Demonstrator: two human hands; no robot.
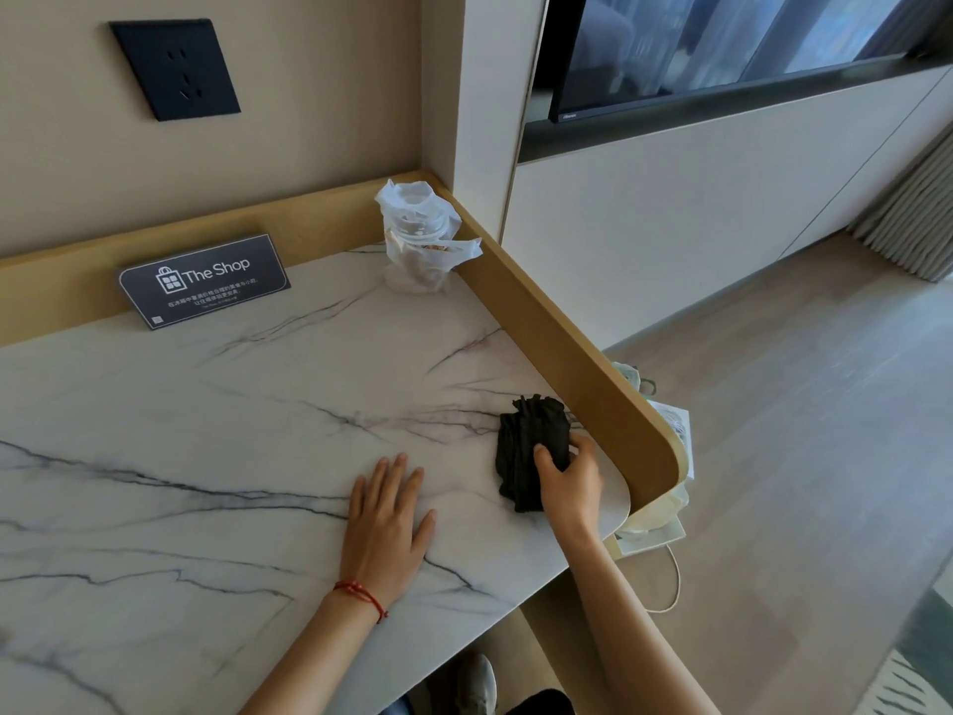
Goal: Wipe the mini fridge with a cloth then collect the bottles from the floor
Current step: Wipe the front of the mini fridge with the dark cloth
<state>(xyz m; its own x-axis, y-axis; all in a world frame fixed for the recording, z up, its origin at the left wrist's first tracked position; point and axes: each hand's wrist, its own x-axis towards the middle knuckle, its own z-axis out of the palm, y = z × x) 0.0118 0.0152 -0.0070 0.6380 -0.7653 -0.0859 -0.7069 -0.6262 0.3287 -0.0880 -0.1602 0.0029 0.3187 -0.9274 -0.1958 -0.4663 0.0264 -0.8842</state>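
Here, your right hand (570,479) pinches the black cloth (531,448) near the counter's (258,405) right edge. Your left hand (384,518) lies spread flat, likely bracing.

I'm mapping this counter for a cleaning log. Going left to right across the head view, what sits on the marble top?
The Shop sign → left hand → plastic-wrapped jar → black cloth → right hand, gripping the cloth's right edge.
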